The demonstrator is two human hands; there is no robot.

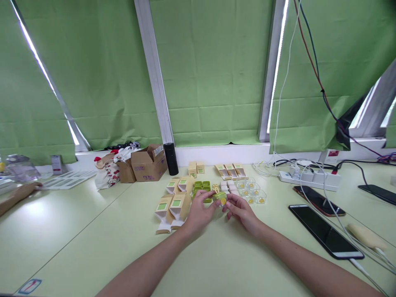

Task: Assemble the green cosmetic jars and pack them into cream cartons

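Handling judged unfinished: green-topped case (220, 196) gripped by both hands (199, 210); cartons (177, 204) left open at nine o'clock, clear cups (260, 197) untouched at three.

Much was covered or cut off around the cardboard box (150, 169).
Right of the box, the left hand (201, 212) hid part of the green case (219, 196) and some green containers (197, 184), and the case's yellow mark was too small to make out. Far left of the box, another person's arm (17, 197) was cut by the picture's edge; far right, so was a black phone (378, 193).
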